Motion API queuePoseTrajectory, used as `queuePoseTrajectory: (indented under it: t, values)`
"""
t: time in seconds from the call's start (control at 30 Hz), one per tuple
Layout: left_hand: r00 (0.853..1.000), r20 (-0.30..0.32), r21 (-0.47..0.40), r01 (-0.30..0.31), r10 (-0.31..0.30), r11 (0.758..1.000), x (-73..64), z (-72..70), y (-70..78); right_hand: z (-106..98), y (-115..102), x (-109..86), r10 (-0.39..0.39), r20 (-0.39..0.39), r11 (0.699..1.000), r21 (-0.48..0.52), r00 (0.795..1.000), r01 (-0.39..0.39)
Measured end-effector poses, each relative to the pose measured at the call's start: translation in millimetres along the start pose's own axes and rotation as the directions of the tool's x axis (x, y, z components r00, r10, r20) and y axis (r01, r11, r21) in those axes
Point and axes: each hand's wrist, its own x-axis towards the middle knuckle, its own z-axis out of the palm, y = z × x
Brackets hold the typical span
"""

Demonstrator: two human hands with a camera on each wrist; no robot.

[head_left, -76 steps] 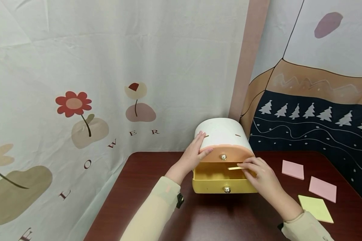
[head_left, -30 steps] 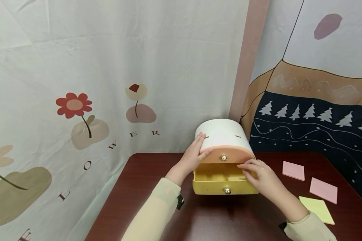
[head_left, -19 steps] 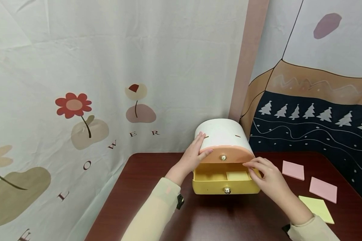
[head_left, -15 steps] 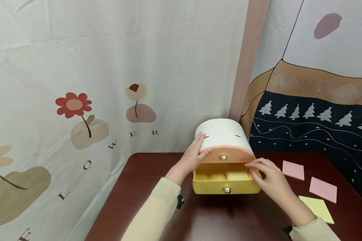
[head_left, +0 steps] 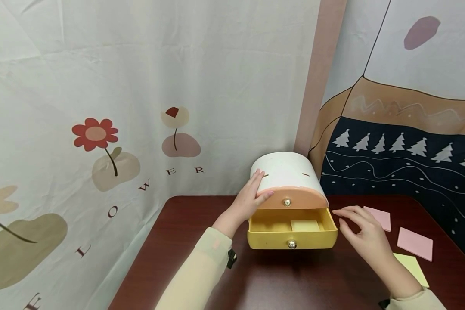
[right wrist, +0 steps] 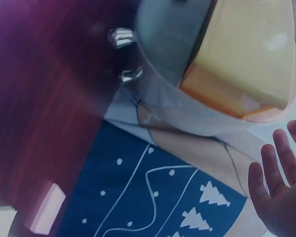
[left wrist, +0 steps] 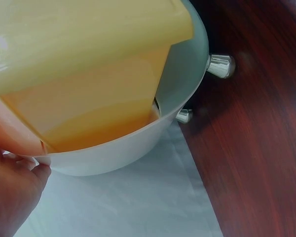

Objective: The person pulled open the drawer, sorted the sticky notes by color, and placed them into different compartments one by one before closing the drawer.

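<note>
Setting, as I receive it: dark red-brown table (head_left: 286,284), pale flower-printed curtain (head_left: 232,86) behind, navy tree-printed cloth (head_left: 395,170) beyond the right hand. Right hand (head_left: 366,232): thumb and fingers parted, nothing between them, fingertips just beside the right edge of the lower drawer. Left hand (head_left: 246,200): fingers extended along the left flank of a white box (head_left: 286,170), thumb against its peach drawer (head_left: 306,199); I read it as resting there, with nothing clasped. Yellow drawer (head_left: 269,241), one: stands out from the box, below the left thumb and left of the right fingertips; silver knob (head_left: 292,244) at mid-front. Yellow pad (head_left: 305,225), one: inside that drawer, between the hands, nearer the right, touched by neither. Yellow sheet (head_left: 413,268), one: beside the right forearm, partly hidden by it. Pink sheet (head_left: 380,218), first: directly behind the right hand, partly covered. Pink sheet (head_left: 415,244), second: to the right of the right hand, fully in my sight.
</note>
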Motion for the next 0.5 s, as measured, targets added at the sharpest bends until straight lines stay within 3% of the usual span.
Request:
queuePoseTrajectory:
  t: [0.23, 0.5]
  values:
    - [1.0, -0.002, 0.003, -0.001, 0.001, 1.0, 0.7, -0.5, 0.0, -9.0, 12.3, -7.6, 0.06, -0.002, 0.998, -0.031, 0.998, -0.06]
    - [1.0, 0.003, -0.01, -0.001, 0.001, 1.0, -0.3, -1.3, 1.6, -19.7, 27.9, -20.0, 0.164, 0.071, 0.985, -0.069, 0.984, -0.16]
